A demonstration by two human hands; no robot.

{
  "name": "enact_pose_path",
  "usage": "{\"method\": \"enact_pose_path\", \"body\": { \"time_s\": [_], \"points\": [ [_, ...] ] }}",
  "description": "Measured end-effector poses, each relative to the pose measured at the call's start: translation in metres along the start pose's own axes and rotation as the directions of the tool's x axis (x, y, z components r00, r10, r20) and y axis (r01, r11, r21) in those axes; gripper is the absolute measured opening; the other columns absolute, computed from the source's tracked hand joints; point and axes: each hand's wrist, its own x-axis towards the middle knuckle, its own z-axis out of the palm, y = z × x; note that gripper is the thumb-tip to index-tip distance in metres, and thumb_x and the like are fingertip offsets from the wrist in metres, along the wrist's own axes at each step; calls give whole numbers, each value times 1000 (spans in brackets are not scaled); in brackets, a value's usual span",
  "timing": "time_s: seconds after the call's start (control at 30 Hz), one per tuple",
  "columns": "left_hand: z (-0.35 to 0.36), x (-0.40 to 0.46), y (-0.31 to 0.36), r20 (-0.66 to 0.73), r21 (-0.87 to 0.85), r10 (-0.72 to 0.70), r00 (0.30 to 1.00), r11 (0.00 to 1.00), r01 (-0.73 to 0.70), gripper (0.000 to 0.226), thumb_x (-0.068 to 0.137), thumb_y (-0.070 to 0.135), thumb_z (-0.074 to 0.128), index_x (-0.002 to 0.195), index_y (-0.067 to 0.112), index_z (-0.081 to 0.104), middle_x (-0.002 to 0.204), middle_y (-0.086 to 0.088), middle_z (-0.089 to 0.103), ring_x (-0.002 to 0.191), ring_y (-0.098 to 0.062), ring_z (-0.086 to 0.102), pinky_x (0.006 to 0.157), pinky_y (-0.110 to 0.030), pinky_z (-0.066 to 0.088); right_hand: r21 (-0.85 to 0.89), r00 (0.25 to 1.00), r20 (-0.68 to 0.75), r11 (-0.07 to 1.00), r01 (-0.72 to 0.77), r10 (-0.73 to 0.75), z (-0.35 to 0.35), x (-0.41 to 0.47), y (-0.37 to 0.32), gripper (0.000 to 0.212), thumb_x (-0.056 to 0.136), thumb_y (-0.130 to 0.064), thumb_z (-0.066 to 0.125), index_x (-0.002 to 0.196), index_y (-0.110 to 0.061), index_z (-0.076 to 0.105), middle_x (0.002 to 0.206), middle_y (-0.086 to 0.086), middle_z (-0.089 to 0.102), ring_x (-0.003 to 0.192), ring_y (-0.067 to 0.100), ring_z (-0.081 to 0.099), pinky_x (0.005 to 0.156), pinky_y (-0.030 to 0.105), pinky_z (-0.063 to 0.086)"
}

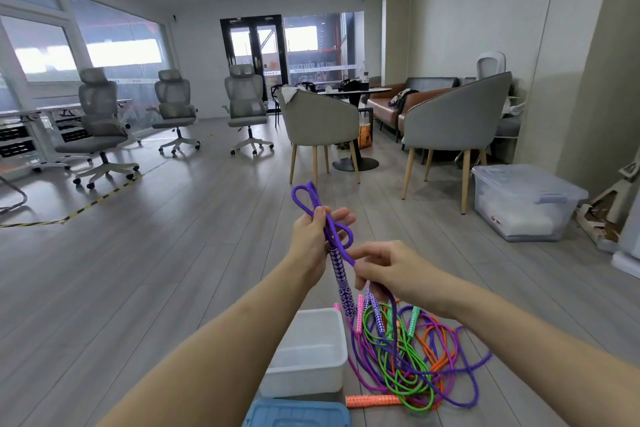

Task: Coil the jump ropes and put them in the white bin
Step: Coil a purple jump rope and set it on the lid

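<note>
Blue lid [298, 414] — cut by bottom edge; purple handle's [341, 282] top — hidden inside left hand [311, 236].

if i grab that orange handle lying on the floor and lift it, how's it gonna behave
The orange handle looks rigid and light, and its patterned wrap probably grips well. Its orange cord runs into the tangled pile of ropes, so lifting it would likely drag floppy loops along and snag.
</note>
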Motion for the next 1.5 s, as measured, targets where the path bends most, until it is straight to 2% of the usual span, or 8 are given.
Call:
{"method": "enact_pose_path", "body": {
  "time_s": [0.27,0.5,0.7,0.87,1.1,1.23,1.4,1.5],
  "points": [
    [-26,9,30,-25,-262,-98,995,961,89,25,112,26,34,95,14,49,66,2,47,52,-12,45,58,-27,46,-304,980,154,950,-76,127,-33,-5,27,22,105,-34,56,102,-21,73,70,-2,58,63,13,52,62,32,45],
    [-32,3,29,98,68,-141,985,988,135,23,111,29,37,97,14,48,65,4,47,52,-11,41,50,-25,40,-325,984,-134,943,72,-121,-37,6,29,14,104,-25,57,99,-25,70,71,0,59,66,8,52,65,27,45],
    [-29,-15,18,269,417,-240,933,902,112,25,112,27,37,105,8,52,92,-9,72,86,-27,73,81,-41,60,-567,897,-219,798,202,-383,-31,14,13,14,96,-29,69,108,-32,77,94,-12,59,86,2,57,70,17,44],
    [-26,-26,15,384,495,-351,854,859,131,36,112,28,34,126,-1,50,112,-20,74,104,-39,73,100,-52,55,-634,845,-237,736,239,-479,-24,16,7,11,93,-24,74,103,-22,77,95,-12,64,88,3,62,75,19,50],
    [-20,-30,5,459,440,-365,810,885,149,33,112,27,36,127,2,52,91,-10,68,89,-30,71,98,-49,54,-706,820,-205,661,255,-535,-24,21,15,11,91,-30,74,100,-23,75,96,-14,62,85,5,63,75,28,56],
    [-15,-31,8,448,437,-403,798,877,198,25,112,25,37,121,6,51,77,-2,52,67,-17,55,81,-38,55,-755,815,-201,616,224,-544,-27,21,16,14,92,-33,75,101,-23,73,98,-12,62,87,7,62,73,28,54],
    [-13,-28,14,470,671,-522,712,735,97,24,109,33,48,109,9,52,70,4,41,62,-11,42,68,-29,47,-762,858,-267,642,91,-439,-38,15,22,30,83,-53,76,88,-26,64,78,-15,60,72,4,59,62,18,44],
    [-18,-26,16,451,668,-512,731,737,105,20,109,31,47,99,14,46,70,4,38,61,-11,38,65,-28,45,-704,886,-328,710,2,-328,-43,13,27,32,88,-54,71,86,-24,61,71,-8,60,65,7,55,56,22,41]
  ]
}}
